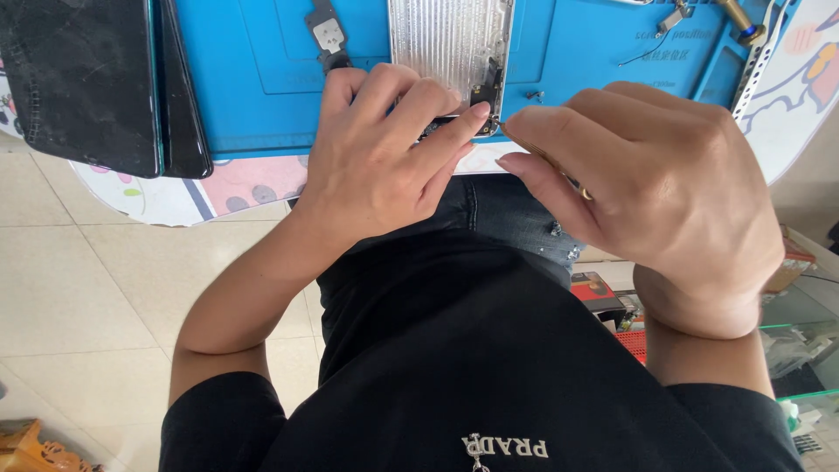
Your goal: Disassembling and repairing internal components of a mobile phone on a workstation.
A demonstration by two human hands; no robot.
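At the left end of the desk, two dark phones (87,83) lie stacked, partly on the blue work mat (236,105) and partly over the patterned desk surface (175,197) at its near edge. Further right on the mat, near its far side, sits a small flex-cable part with a silvery square (328,35). Just right of that lies the opened phone housing (450,39), a ribbed silver shell running from the far edge of the view down toward the mat's near edge.

The left hand (384,153) rests on the near end of that housing, fingers curled and pressed down on it, the index fingertip laid against its lower right corner. Right beside it, the right hand (651,183) pinches a slim gold-coloured tool (546,162) between thumb and forefinger, the remaining fingers folded in; the tool's tip (500,125) meets the housing's lower right corner, touching or nearly touching the left index finger. A tiny screw (535,94) lies on the mat just beyond the right hand's fingers. At the mat's far right corner are a gold-tipped driver (738,22) and a perforated white strip (756,57).
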